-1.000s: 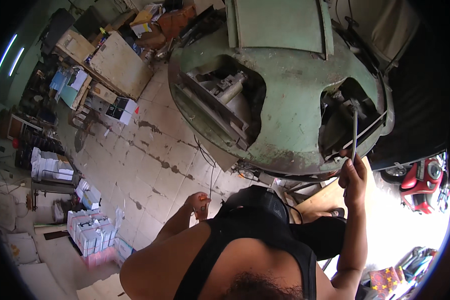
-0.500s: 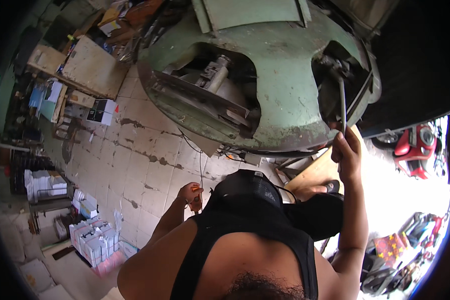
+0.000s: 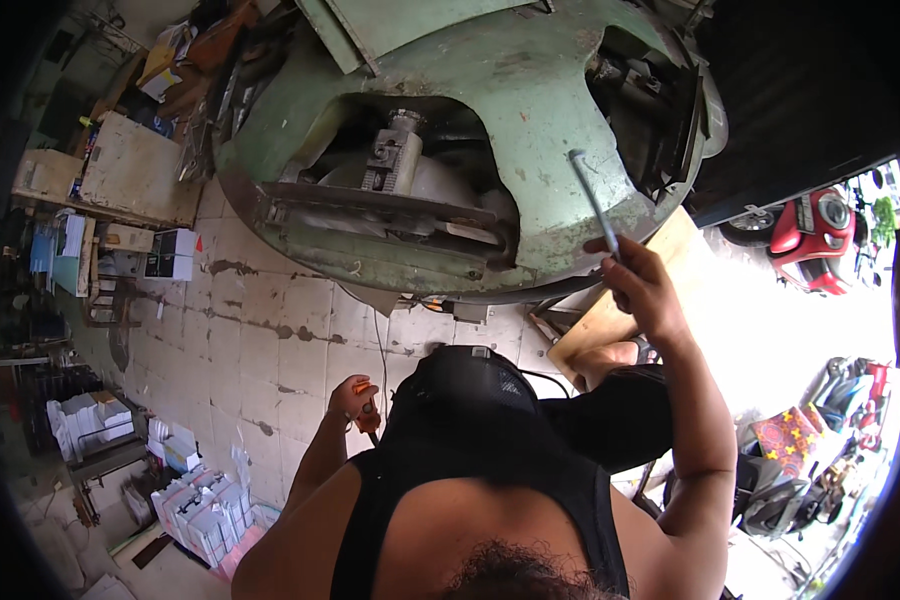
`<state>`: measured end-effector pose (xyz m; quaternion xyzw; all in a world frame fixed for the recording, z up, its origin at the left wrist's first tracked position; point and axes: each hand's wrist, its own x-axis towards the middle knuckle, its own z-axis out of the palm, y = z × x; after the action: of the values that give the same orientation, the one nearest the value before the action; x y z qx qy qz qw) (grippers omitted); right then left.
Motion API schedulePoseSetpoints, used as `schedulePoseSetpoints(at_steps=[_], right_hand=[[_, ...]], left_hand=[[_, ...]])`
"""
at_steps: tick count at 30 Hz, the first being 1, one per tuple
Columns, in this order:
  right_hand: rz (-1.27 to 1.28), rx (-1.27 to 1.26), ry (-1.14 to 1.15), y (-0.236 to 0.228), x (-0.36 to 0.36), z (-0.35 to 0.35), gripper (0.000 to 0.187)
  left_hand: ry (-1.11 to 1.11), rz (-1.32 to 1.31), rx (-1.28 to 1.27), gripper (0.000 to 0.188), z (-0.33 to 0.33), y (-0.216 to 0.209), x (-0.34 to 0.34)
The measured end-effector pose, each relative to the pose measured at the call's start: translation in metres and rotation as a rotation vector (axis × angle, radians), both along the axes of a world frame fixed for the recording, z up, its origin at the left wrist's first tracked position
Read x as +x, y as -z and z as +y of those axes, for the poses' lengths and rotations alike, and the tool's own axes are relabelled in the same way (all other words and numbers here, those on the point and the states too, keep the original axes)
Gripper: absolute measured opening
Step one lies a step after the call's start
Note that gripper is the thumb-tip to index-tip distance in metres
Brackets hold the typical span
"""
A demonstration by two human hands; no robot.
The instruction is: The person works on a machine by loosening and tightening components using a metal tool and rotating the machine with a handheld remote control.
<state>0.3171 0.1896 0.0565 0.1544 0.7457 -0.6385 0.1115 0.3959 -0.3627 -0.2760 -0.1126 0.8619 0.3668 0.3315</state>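
Note:
My right hand (image 3: 648, 290) is wrapped round a long thin metal bar wrench (image 3: 592, 195) with a short, thicker head. Its head end is over the right side of a large round green metal machine (image 3: 545, 160), between two dark openings. Inside the left opening stands a toothed metal block (image 3: 395, 155) behind a flat bar; clamp-like metal parts (image 3: 642, 85) show in the right opening. Low on the left, my left hand (image 3: 348, 396) is closed on an orange hand-held object (image 3: 367, 412), with a cable near it; its exact kind is unclear.
A wooden board (image 3: 625, 300) leans below the machine's right edge. Stacks of paper bundles (image 3: 205, 510) stand at lower left, a worn cabinet (image 3: 140, 170) at upper left. A red motorbike (image 3: 815, 235) and piled bags (image 3: 785, 440) are at right. The floor tiles (image 3: 260, 330) are cracked.
My right hand has drawn the wrench out of the right opening and swung it left, over the green surface. My left hand keeps its hold. The whole view has shifted and turned slightly.

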Motion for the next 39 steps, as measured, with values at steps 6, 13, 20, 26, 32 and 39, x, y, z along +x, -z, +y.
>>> schedulePoseSetpoints(at_steps=[6,13,20,26,32,39], right_hand=[[-0.116,0.112,-0.111,0.013,-0.009,-0.01,0.029],[-0.143,0.175,-0.084,0.016,-0.011,-0.013,0.028],[-0.113,0.375,-0.065,0.027,-0.011,-0.004,0.031],[-0.117,0.405,-0.008,0.027,-0.015,0.001,0.038],[-0.145,0.482,0.08,0.033,-0.018,0.01,0.04],[-0.191,0.451,0.176,0.03,-0.027,0.005,0.039]], left_hand=[[0.0,0.03,-0.041,0.055,-0.018,0.017,0.008],[-0.013,0.005,-0.001,0.055,0.001,0.005,-0.011],[-0.063,-0.01,0.034,0.055,-0.004,0.02,-0.012],[-0.084,-0.001,0.053,0.054,-0.005,0.027,-0.014],[-0.109,-0.019,0.062,0.054,-0.003,0.026,-0.018],[-0.095,-0.042,0.058,0.056,-0.015,0.036,-0.016]])
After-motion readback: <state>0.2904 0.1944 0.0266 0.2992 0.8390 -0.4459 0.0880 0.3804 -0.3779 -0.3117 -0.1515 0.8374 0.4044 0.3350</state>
